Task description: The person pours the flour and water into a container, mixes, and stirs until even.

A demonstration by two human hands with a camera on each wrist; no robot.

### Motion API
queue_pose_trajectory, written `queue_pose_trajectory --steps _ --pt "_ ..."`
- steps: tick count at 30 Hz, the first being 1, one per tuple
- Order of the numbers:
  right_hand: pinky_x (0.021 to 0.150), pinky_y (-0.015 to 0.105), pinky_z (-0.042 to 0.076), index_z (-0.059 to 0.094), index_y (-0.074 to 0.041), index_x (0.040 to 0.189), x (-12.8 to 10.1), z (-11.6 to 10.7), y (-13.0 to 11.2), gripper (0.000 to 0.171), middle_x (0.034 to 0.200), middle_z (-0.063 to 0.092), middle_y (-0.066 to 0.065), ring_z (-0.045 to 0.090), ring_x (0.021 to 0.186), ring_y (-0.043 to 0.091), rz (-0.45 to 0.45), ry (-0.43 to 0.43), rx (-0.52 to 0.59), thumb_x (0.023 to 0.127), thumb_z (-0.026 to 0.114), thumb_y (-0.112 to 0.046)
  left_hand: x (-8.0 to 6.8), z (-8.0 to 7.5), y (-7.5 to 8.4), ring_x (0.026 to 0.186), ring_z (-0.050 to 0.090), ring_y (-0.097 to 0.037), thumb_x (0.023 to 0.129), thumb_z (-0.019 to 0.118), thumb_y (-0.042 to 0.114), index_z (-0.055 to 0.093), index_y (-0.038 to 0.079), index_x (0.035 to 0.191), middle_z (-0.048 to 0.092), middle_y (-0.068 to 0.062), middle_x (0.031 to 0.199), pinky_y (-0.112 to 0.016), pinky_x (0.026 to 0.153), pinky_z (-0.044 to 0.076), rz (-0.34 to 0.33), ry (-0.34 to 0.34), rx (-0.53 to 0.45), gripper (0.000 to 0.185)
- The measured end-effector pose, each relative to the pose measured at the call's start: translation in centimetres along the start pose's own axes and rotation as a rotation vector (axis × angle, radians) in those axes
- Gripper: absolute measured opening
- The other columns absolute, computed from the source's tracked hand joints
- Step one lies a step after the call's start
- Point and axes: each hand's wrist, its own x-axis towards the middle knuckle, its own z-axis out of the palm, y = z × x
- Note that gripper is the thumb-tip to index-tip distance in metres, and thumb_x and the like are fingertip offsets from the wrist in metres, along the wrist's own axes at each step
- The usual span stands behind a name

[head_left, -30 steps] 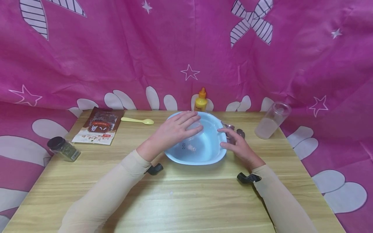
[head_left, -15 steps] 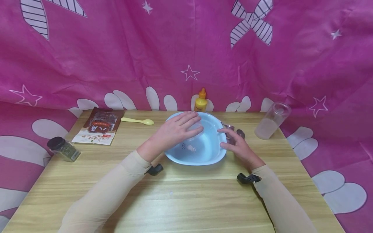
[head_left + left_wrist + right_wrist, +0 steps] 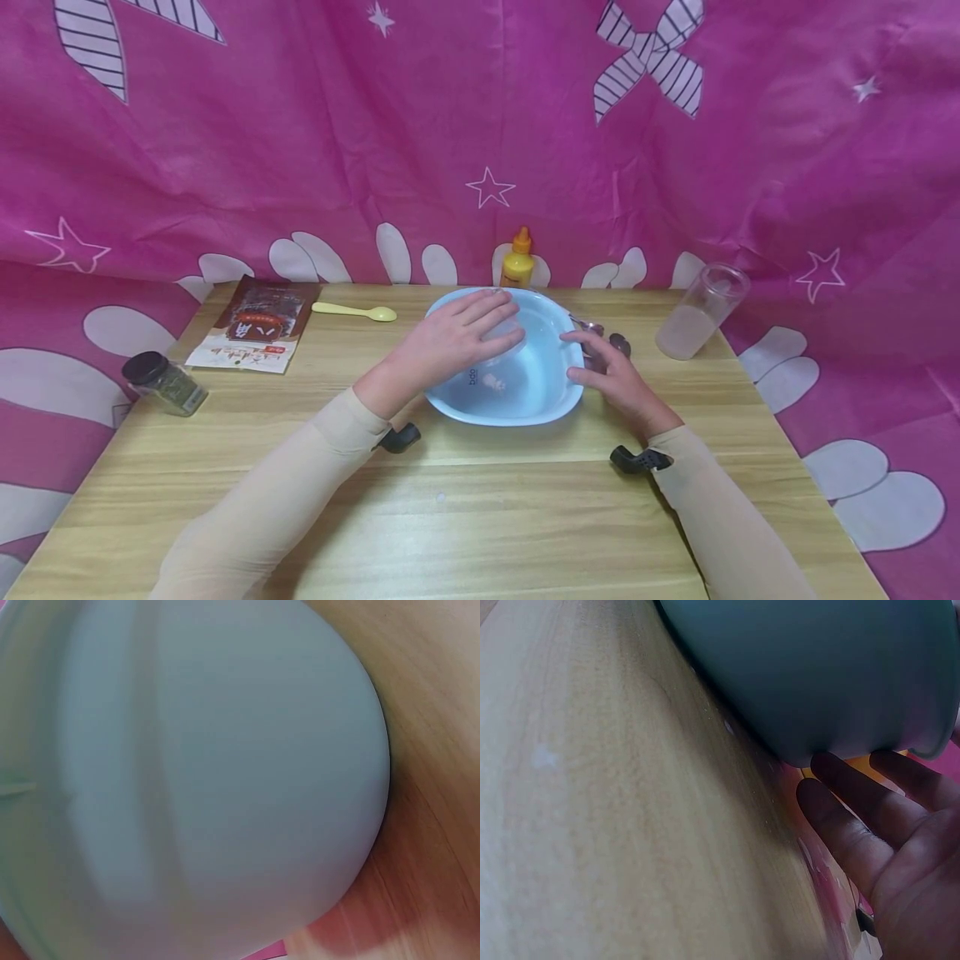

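A light blue plastic basin [image 3: 525, 400] stands on the table, a small printed mark on its inside wall. My left hand [image 3: 446, 346] lies over its left side, back up and fingers extended across the opening. The left wrist view is filled by the basin's pale outer wall [image 3: 262, 765]. At the right rim is my right hand [image 3: 615, 379], with thumb and index tips reaching onto the edge. In the right wrist view, its other fingers are spread, their fingertips [image 3: 829, 761] right at the outer wall [image 3: 817, 682]. Part of the basin's inside is hidden by the left hand.
Dark spoon-like pieces [image 3: 619, 342] lie behind the right hand. A clear tumbler [image 3: 690, 325] stands right. A yellow squeeze bottle [image 3: 517, 267] is behind the basin. Leftward are a yellow spoon [image 3: 356, 312], brown-and-white packet [image 3: 255, 329] and black-lidded jar [image 3: 167, 385].
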Motion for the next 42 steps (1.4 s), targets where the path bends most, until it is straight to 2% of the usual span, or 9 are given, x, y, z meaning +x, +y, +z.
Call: queue_pose_trajectory --steps 10,15,23,26,33,38,42 --pt "0.103 0.036 0.063 0.056 -0.015 0.159 0.0 0.0 -0.1 0.055 0.182 0.025 0.007 0.052 0.149 0.052 0.000 0.000 0.005 0.107 0.074 -0.015 0.0 0.1 0.1 0.161 0.041 -0.033 0.100 0.081 0.002 0.056 0.022 0.161 0.052 -0.013 0.169 -0.045 0.138 0.022 -0.004 -0.015 -0.006 0.068" --pt "0.104 0.035 0.062 0.056 -0.019 0.159 0.0 0.0 -0.2 0.056 0.182 0.026 0.005 0.052 0.150 0.051 0.016 0.001 -0.003 0.107 0.075 -0.020 -0.1 0.1 0.1 0.162 0.040 -0.033 0.099 0.083 0.003 0.056 0.022 0.160 0.052 -0.013 0.169 -0.046 0.137 0.026 -0.022 -0.020 -0.040 0.070" --pt "0.103 0.035 0.062 0.055 -0.014 0.159 0.0 0.0 0.0 0.055 0.183 0.023 0.009 0.051 0.150 0.053 -0.007 -0.001 -0.007 0.107 0.074 -0.016 -0.3 0.3 0.1 0.161 0.040 -0.034 0.098 0.083 0.002 0.058 0.022 0.159 0.053 -0.013 0.168 -0.048 0.136 0.031 -0.053 -0.010 -0.082 0.069" --pt "0.103 0.035 0.062 0.056 -0.016 0.159 0.0 0.0 -0.2 0.055 0.182 0.024 0.007 0.052 0.149 0.052 -0.001 0.002 -0.010 0.107 0.075 -0.016 -0.4 0.2 0.0 0.159 0.042 -0.035 0.096 0.084 0.001 0.059 0.021 0.158 0.054 -0.013 0.166 -0.050 0.134 0.034 -0.094 0.004 -0.137 0.070" --pt "0.102 0.036 0.063 0.057 -0.017 0.158 0.2 0.0 -0.2 0.055 0.182 0.025 0.008 0.052 0.149 0.053 0.015 0.015 -0.019 0.106 0.076 -0.018 -1.2 0.4 -0.6 0.158 0.041 -0.037 0.094 0.085 -0.001 0.061 0.022 0.156 0.055 -0.014 0.163 -0.056 0.133 0.035 -0.251 0.041 -0.309 0.071" --pt "0.101 0.037 0.064 0.058 -0.018 0.158 0.2 0.1 -0.3 0.056 0.182 0.026 0.007 0.053 0.148 0.053 0.028 0.021 -0.010 0.106 0.077 -0.019 -2.0 0.4 -1.2 0.155 0.044 -0.038 0.083 0.093 0.000 0.061 0.019 0.154 0.056 -0.014 0.159 -0.059 0.125 0.045 -0.346 0.123 -0.404 0.080" --pt "0.100 0.037 0.064 0.057 -0.017 0.158 0.1 0.2 -0.3 0.056 0.182 0.026 0.008 0.052 0.149 0.053 0.023 0.021 -0.006 0.106 0.077 -0.018 -2.7 0.5 -1.7 0.151 0.047 -0.038 0.080 0.096 0.002 0.063 0.015 0.151 0.058 -0.015 0.156 -0.058 0.121 0.049 -0.399 0.190 -0.459 0.080"
